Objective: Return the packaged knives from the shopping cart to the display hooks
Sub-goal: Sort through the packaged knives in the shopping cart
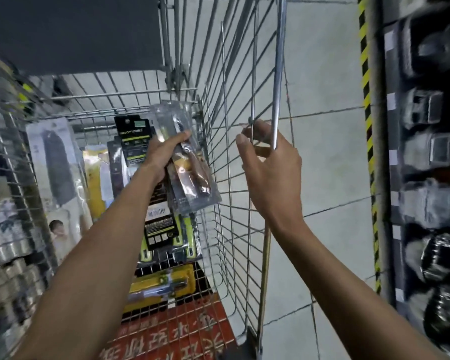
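The left hand (164,152) gripped knife packs (192,165) over the cart (279,74), the right hand (273,175) was open at its edge; hanging them probably came next.

Clear blister pack (198,178), brown-handled knife inside, up and tilted in the left hand (166,152) over the wire shopping cart (231,203) — below, black-and-green pack (159,229) and yellow pack (164,281) lying on its floor, dark-bladed pack (55,165) leaning at the left wall
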